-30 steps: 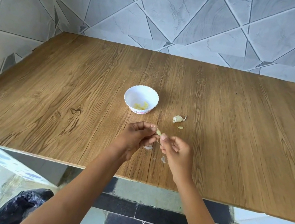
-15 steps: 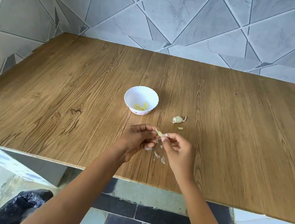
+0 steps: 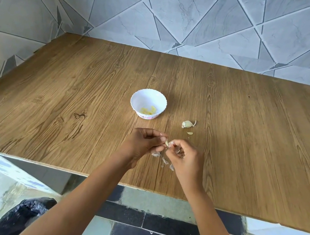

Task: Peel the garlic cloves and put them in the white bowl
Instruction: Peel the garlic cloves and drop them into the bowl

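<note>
Head view: left hand [image 3: 141, 142] and right hand [image 3: 186, 160] pinch garlic clove [image 3: 167, 142].

There was one white bowl [image 3: 149, 97] on the surface [image 3: 69, 102], holding a few peeled pieces [image 3: 148, 111] too clumped to count. One unpeeled clove [image 3: 188, 124] and one small chip [image 3: 189, 133] lay beside it. Two hands, the left hand [image 3: 143, 142] and the right hand [image 3: 186, 160], pinched one clove [image 3: 167, 142] between them. Three skin scraps [image 3: 165, 161] lay beneath. One black bag [image 3: 22, 216] sat on the floor.
</note>
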